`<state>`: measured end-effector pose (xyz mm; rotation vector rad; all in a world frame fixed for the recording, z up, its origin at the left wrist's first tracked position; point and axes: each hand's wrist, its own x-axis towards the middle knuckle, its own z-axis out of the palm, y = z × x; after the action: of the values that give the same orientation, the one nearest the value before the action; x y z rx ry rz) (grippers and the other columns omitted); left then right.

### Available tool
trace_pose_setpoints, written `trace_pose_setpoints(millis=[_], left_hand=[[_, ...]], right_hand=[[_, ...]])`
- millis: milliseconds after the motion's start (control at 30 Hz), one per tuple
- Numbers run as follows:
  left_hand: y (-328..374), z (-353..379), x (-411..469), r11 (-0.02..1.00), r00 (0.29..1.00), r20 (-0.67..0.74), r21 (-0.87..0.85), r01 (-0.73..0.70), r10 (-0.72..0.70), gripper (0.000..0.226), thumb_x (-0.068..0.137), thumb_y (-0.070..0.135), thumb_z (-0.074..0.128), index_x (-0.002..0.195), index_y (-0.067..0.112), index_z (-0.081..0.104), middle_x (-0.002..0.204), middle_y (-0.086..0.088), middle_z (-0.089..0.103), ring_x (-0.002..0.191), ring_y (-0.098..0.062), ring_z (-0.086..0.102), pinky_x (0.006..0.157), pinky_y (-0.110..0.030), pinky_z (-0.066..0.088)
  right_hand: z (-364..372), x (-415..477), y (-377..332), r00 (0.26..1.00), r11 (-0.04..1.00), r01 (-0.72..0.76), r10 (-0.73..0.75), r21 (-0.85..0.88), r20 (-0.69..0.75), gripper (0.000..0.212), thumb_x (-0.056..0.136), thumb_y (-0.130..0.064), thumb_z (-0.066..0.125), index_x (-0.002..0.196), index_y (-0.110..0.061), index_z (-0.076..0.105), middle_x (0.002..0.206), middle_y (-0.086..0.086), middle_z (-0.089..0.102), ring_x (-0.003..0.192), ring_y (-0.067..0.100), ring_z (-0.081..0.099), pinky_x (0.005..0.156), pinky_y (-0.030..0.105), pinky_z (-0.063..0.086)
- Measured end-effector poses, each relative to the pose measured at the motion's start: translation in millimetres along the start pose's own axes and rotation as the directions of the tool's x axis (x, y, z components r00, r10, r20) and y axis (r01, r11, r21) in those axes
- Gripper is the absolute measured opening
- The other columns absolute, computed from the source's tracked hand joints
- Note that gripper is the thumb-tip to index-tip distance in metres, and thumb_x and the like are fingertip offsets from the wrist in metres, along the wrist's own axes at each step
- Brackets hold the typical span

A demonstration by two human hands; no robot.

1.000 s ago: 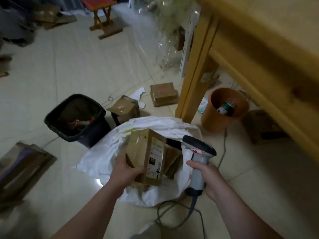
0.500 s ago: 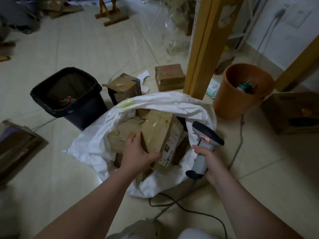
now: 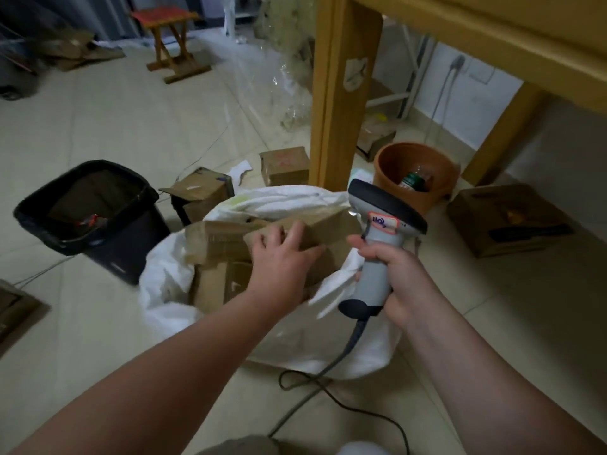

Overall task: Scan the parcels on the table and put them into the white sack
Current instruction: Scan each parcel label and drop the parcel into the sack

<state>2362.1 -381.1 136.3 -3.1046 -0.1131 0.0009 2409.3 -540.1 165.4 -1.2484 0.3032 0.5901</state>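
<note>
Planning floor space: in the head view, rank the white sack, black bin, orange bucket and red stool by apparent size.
1. white sack
2. black bin
3. orange bucket and red stool look about alike; the stool stands farther from the camera, so I won't rank them.

Parcels half hidden in sack
Left hand point(image 3: 282, 257) covers part of the top parcel point(image 3: 223, 234); sack point(image 3: 164, 284) wall hides those below; scanner point(image 3: 382, 236) label too small to read.

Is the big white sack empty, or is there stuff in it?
Not empty. The white sack is open and brown parcels are piled up to its mouth; the left hand lies on the top one.
</note>
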Motion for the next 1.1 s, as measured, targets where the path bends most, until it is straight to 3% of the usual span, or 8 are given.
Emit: trace_pose_setpoints(millis=[233, 333, 467, 533, 667, 767, 967, 1100], left_hand=[[19.7, 12.5, 23.0, 0.917, 0.890, 0.231, -0.167, -0.363, 0.394, 0.072, 0.086, 0.020, 0.067, 0.146, 0.041, 0.033, 0.153, 0.006, 0.026, 0.141, -0.027, 0.021, 0.115, -0.056, 0.022], [17.5, 27.0, 14.8, 0.724, 0.910, 0.227, -0.681, -0.106, 0.347, 0.067, 0.091, 0.017, 0.063, 0.147, 0.035, 0.032, 0.145, 0.003, 0.045, 0.132, -0.018, 0.043, 0.110, -0.037, 0.038], [-3.2, 32.4, -9.3, 0.489, 0.979, 0.189, -0.849, 0.203, -0.078, 0.032, 0.095, 0.032, 0.057, 0.126, 0.026, 0.060, 0.121, 0.002, 0.061, 0.110, -0.012, 0.057, 0.094, -0.034, 0.049], [-32.1, 45.9, -23.5, 0.454, 0.854, 0.094, -0.814, 0.362, -0.512, 0.016, 0.095, 0.029, 0.056, 0.104, 0.023, 0.067, 0.110, -0.002, 0.062, 0.105, -0.019, 0.056, 0.092, -0.038, 0.047], [-87.7, 77.9, -63.3, 0.176, 0.323, 0.185, -0.546, 0.819, -0.928, 0.019, 0.087, 0.023, 0.060, 0.105, 0.021, 0.066, 0.140, -0.014, 0.036, 0.129, -0.038, 0.033, 0.107, -0.048, 0.030], [-105.6, 103.1, -85.4, -0.113, 0.323, 0.565, -0.604, 0.789, -0.759, 0.037, 0.090, 0.022, 0.059, 0.126, 0.028, 0.058, 0.147, -0.015, 0.021, 0.129, -0.041, 0.032, 0.106, -0.050, 0.039], [-118.5, 88.5, -78.4, 0.384, 0.647, 0.236, -0.641, 0.664, -0.725, 0.051, 0.090, -0.004, 0.050, 0.140, 0.008, 0.048, 0.138, -0.022, 0.046, 0.123, -0.040, 0.047, 0.101, -0.045, 0.043], [-154.6, 17.2, -59.4, 0.489, 0.615, -0.042, -0.649, 0.583, -0.788, 0.062, 0.080, -0.011, 0.048, 0.140, 0.004, 0.047, 0.140, -0.020, 0.043, 0.124, -0.038, 0.046, 0.105, -0.046, 0.041]], right_hand=[[-38.3, -7.5, 20.0, 0.973, 0.992, -0.117, 0.123, 0.038, -0.193, 0.022, 0.085, -0.006, 0.061, 0.107, -0.009, 0.066, 0.088, 0.006, 0.059, 0.073, 0.020, 0.053, 0.062, 0.030, 0.044], [-44.9, -8.6, 29.7, 0.964, 0.987, -0.155, 0.143, -0.038, -0.224, 0.029, 0.083, -0.008, 0.064, 0.111, -0.008, 0.066, 0.089, 0.009, 0.058, 0.075, 0.024, 0.054, 0.064, 0.031, 0.044], [-39.9, -4.8, 33.4, 0.954, 0.984, -0.163, 0.141, -0.065, -0.263, 0.020, 0.081, -0.011, 0.067, 0.100, -0.010, 0.063, 0.086, 0.011, 0.056, 0.075, 0.026, 0.054, 0.066, 0.034, 0.046], [-36.1, -2.2, 33.6, 0.949, 0.984, -0.161, 0.132, -0.079, -0.286, 0.016, 0.079, -0.013, 0.069, 0.093, -0.012, 0.059, 0.086, 0.011, 0.053, 0.077, 0.027, 0.053, 0.069, 0.036, 0.046], [-27.4, 1.6, 37.8, 0.942, 0.977, -0.171, 0.125, -0.124, -0.312, 0.021, 0.079, -0.016, 0.071, 0.093, -0.013, 0.056, 0.087, 0.010, 0.052, 0.079, 0.026, 0.053, 0.074, 0.039, 0.047], [-21.8, 3.7, 40.6, 0.943, 0.969, -0.174, 0.112, -0.174, -0.314, 0.020, 0.080, -0.016, 0.070, 0.092, -0.013, 0.055, 0.085, 0.009, 0.052, 0.076, 0.025, 0.052, 0.070, 0.036, 0.046], [-18.5, 5.5, 31.5, 0.936, 0.948, -0.136, 0.028, -0.288, -0.351, 0.032, 0.079, -0.020, 0.072, 0.107, -0.013, 0.057, 0.098, 0.010, 0.058, 0.089, 0.028, 0.056, 0.069, 0.035, 0.044], [-17.7, 6.4, 10.2, 0.898, 0.933, -0.026, -0.136, -0.359, -0.419, 0.042, 0.079, -0.022, 0.073, 0.116, -0.012, 0.056, 0.103, 0.009, 0.059, 0.081, 0.021, 0.055, 0.065, 0.031, 0.041]])
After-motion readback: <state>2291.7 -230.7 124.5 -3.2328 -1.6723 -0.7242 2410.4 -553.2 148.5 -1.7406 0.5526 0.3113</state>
